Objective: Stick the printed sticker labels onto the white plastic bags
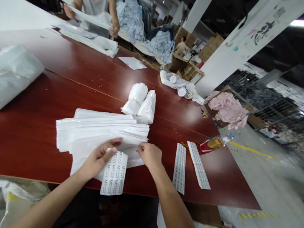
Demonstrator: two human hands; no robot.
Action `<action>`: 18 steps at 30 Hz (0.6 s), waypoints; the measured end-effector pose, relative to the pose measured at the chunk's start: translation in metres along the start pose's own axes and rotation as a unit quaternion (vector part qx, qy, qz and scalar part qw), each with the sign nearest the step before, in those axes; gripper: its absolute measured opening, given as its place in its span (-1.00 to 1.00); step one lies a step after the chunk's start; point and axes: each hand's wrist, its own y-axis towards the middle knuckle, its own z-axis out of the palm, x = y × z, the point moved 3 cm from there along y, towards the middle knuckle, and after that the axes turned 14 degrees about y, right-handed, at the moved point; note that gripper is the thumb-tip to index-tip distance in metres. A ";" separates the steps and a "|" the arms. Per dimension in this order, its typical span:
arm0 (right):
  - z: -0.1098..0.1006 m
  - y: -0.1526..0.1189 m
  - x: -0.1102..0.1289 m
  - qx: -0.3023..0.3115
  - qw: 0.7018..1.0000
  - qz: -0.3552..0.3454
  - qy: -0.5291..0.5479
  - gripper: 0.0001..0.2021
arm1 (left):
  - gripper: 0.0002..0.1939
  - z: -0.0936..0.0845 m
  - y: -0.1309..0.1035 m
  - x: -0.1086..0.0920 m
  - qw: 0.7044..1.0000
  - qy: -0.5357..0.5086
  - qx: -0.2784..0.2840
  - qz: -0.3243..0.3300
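My left hand (101,158) pinches a sheet of stickers (114,175) printed with rows of the letter M, which hangs over the table's front edge. Under and behind it lies a fanned stack of white plastic bags (101,129). My right hand (150,155) is closed at the right end of the stack, its fingertips pressed together by a small dark mark, perhaps a sticker. Whether they hold that sticker or a bag edge, I cannot make out. Two more sticker strips (180,169) lie to the right of my right forearm.
Two white bundles (135,98) stand behind the stack. A large banded pack of clear bags (9,77) lies at left. Farther right are yellow-handled scissors (204,114), a red-and-yellow packet (211,145) and a plastic bottle (228,138). Across the table a person (96,2) handles white material.
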 end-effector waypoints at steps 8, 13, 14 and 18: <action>0.008 0.015 0.056 0.118 0.955 -0.243 -0.124 -0.85 | -0.81 0.039 -0.029 -0.023 0.910 0.291 0.122 0.267; 0.030 0.030 0.114 0.170 0.880 -0.423 -0.133 -0.84 | -0.78 0.040 -0.028 -0.022 0.910 0.336 0.127 0.208; 0.032 0.031 0.122 0.175 0.868 -0.447 -0.127 -0.81 | -0.77 0.039 -0.028 -0.022 0.911 0.338 0.131 0.195; 0.024 0.038 0.128 0.164 0.882 -0.442 -0.021 -0.76 | -0.78 0.037 -0.026 -0.022 0.928 0.302 0.118 0.185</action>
